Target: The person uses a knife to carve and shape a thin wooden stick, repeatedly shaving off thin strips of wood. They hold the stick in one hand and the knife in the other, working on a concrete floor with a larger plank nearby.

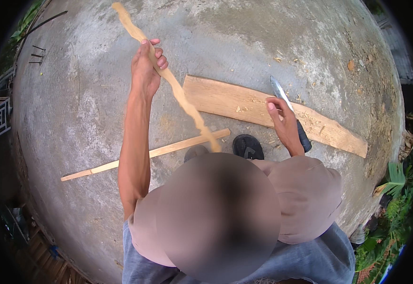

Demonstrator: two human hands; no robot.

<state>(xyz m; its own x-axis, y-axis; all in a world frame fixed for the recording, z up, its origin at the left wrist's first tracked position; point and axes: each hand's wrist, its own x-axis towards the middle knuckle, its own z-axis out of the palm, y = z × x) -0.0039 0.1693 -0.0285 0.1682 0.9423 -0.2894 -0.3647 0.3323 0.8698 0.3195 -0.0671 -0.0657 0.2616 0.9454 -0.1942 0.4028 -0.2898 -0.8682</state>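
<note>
I start with the wavy wooden stick (168, 78): it stands slanted over the concrete floor (83, 118), its lower end down near the dark sandal (248, 146) and its upper end rising past the left hand (146, 66) toward the top of the view. My left fingers (160, 57) are wrapped fully around its upper part, closed tight. I judge that grip steadies the stick on end, so its scalloped edge faces the blade side.

My right hand (282, 120) is closed around the dark handle of a knife (289, 111), blade pointing up and away, hovering above the flat board (244, 106). The blade is well apart from the stick right now; I read that as being held back clear of it.

The flat board lies on the floor just beyond my feet, with pale chips scattered on and around it. It may serve as a rest, though I cannot tell for sure. A straight thin slat (145, 155) lies on the floor nearer to me, crossing under my left forearm, within easy reach.

I see no packages, labels or signs anywhere. At the rim there is green foliage (395, 208) on the right and some dark rods (37, 52) at the upper left.
</note>
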